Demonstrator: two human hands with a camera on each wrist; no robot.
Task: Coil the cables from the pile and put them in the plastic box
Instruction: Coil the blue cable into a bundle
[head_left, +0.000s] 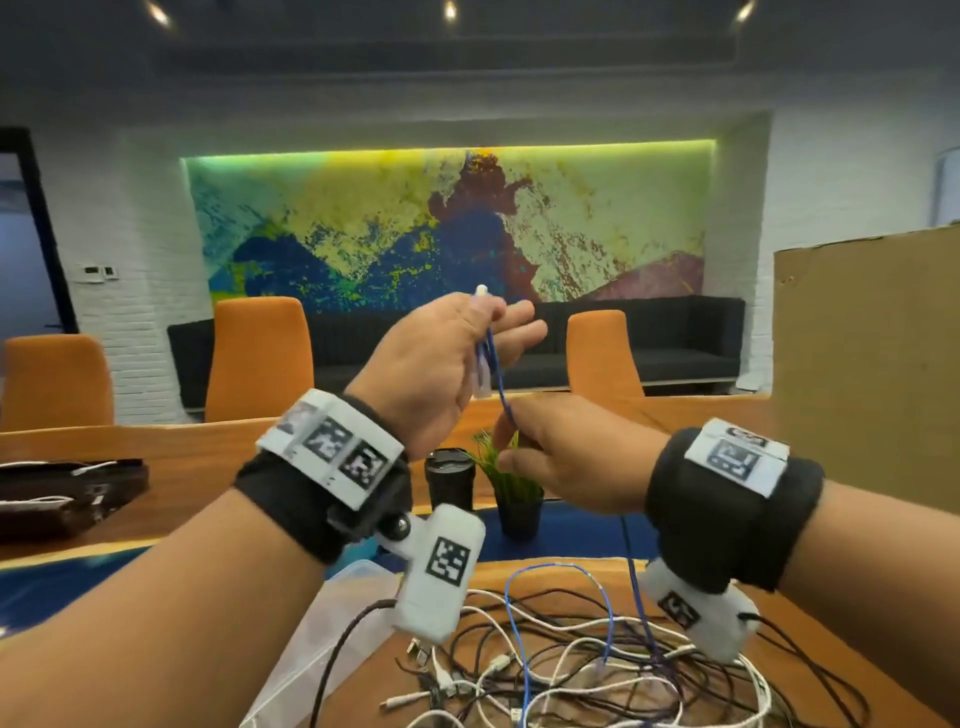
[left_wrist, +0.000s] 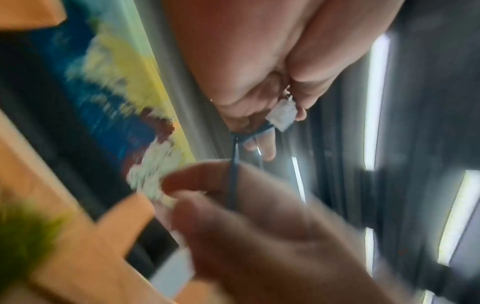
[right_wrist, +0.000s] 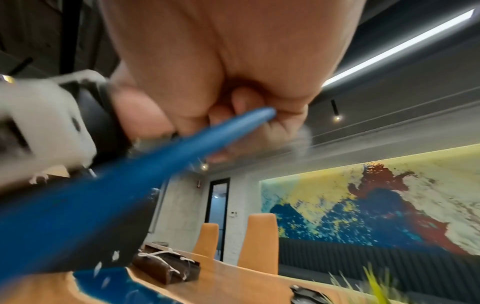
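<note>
The left hand (head_left: 441, 358) is raised above the wooden counter (head_left: 218, 452), its thumb pinning a few short loops of the thin blue cable (head_left: 501, 384) and a white plug (head_left: 482, 382) against the palm, while the outer fingers (head_left: 524, 332) stand loosely straight. Just below and to its right, the right hand (head_left: 566, 457) pinches the same cable between thumb and forefinger. From that pinch the blue cable hangs down past the right wrist into the tangled pile of black, white and blue cables (head_left: 571, 654) lying beneath both hands.

To coil well, I judge the right hand should let the cable slide through its pinch, carry each length up and lay it over the left palm in loops of equal size. A slight twist per turn would keep the loops flat. The left thumb must lift only briefly to admit each loop. Since the tail runs through the tangle, a slow, upward pull seems wise, or other cables may drag along.

The clear plastic box (head_left: 332, 623) sits under the left forearm, beside the pile.
</note>
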